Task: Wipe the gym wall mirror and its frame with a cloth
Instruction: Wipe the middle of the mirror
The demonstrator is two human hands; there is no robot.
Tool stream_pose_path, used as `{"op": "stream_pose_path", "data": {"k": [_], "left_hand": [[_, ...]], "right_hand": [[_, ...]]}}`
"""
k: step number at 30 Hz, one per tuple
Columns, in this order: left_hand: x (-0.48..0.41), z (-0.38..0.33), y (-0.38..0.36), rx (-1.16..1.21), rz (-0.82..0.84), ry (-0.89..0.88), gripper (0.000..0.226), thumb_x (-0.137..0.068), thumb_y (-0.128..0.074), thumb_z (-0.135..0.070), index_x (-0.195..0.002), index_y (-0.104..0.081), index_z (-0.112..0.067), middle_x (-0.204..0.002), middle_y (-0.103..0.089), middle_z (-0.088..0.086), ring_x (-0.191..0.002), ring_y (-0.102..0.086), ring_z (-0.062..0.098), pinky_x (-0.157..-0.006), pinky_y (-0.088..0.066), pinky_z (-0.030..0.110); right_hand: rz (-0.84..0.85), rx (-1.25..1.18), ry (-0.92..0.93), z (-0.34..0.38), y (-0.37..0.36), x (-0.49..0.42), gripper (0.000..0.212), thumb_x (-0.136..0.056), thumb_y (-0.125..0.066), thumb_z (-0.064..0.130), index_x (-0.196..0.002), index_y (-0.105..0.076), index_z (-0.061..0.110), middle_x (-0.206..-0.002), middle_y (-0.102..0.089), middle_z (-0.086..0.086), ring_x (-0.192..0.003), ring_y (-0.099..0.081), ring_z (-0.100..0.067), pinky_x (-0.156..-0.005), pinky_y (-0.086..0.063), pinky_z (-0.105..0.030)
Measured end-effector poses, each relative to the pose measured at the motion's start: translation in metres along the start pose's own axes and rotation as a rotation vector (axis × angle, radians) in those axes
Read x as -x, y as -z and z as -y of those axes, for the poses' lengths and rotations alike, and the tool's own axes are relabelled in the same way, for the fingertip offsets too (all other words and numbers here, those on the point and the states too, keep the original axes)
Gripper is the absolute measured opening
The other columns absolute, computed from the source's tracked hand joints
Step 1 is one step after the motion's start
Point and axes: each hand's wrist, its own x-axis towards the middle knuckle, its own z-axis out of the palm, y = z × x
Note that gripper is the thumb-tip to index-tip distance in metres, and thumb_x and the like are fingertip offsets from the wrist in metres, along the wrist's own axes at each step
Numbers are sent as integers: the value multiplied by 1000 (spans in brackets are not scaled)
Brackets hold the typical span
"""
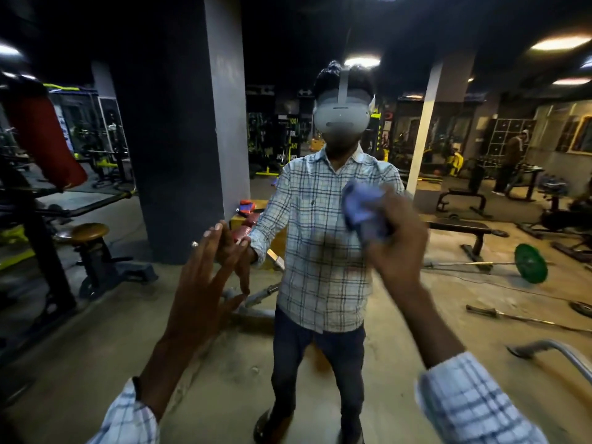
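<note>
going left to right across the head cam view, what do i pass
red punching bag → wooden stool → left hand → blue cloth → right hand, which grips the cloth → green weight plate

The mirror is right in front of us. Our left grip rests on it, left of the middle, with fingertips touching their twin in the glass. Our right grip is higher and to the right, holding the cloth up at the glass. In the mirror we stand in the middle. A pillar is behind us on the left, with a stool further left. A bench and a barbell on the floor are to the right.
</note>
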Motion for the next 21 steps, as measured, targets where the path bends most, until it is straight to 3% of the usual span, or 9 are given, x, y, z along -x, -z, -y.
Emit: {"op": "stream_pose_path", "data": {"k": [3, 5, 8, 11, 14, 16, 18, 21], "left_hand": [[2, 18, 1, 11, -3, -51, 111, -67, -96, -34, -159, -37, -18, -172, -13, 20, -155, -25, 41, -106, -48, 64], [3, 30, 0, 17, -10, -86, 106, -72, -92, -38, -159, -35, -19, -172, -12, 19, -157, -22, 40, -106, -47, 65], [8, 45, -2, 10, -20, -93, 96, -78, -79, -47, -160, -37, -19, -173, -10, 18, -157, -21, 40, -108, -44, 67], [16, 61, 0, 28, -38, -83, 94, -79, -76, -49, -160, -37, -21, -173, -8, 18, -156, -23, 42, -109, -43, 67], [21, 78, 3, 39, -48, -101, 90, -84, -71, -52, -159, -36, -20, -172, -10, 19, -155, -25, 42, -111, -43, 63], [24, 87, 3, 36, -44, -107, 81, -92, -58, -60, -160, -36, -20, -172, -10, 19, -156, -23, 41, -114, -41, 60], [25, 97, 4, 32, -42, -99, 80, -95, -49, -65, -160, -37, -20, -172, -10, 20, -156, -23, 42, -116, -38, 60], [30, 114, 7, 35, -49, -67, 89, -84, -72, -53, -159, -39, -19, -172, -9, 20, -157, -21, 42, -115, -38, 62]], "right_hand": [[-230, 20, -59, 12, -6, -47, 12, -87, -78, 1, -85, -68, 5, -87, -64, -13, -79, -60, -26, -66, -48, -43], [-209, 9, -62, 28, -30, -24, 5, -88, -72, 2, -88, -69, 6, -92, -67, -12, -87, -63, -24, -74, -52, -39], [43, -91, -57, 48, -72, 57, 11, -92, -71, 18, -94, -71, 7, -107, -68, -10, -108, -66, -24, -88, -52, -32], [366, -23, -16, 48, -94, 128, 17, -93, -64, 21, -101, -74, 11, -109, -68, -1, -97, -69, -23, -75, -55, -34], [429, 39, -19, 46, -95, 130, 15, -90, -63, 23, -98, -73, 15, -105, -67, 4, -90, -69, -19, -68, -53, -34], [324, 61, -28, 54, -98, 101, 13, -87, -71, 20, -98, -74, 14, -110, -68, 2, -96, -68, -14, -72, -54, -32], [111, -11, -97, 66, -103, 61, 12, -85, -78, 8, -97, -75, 10, -113, -69, -7, -102, -68, -16, -81, -52, -26], [-118, -47, -132, 87, -116, 23, 19, -79, -76, -13, -89, -73, 3, -98, -69, -11, -93, -65, -17, -80, -53, -28]]}}
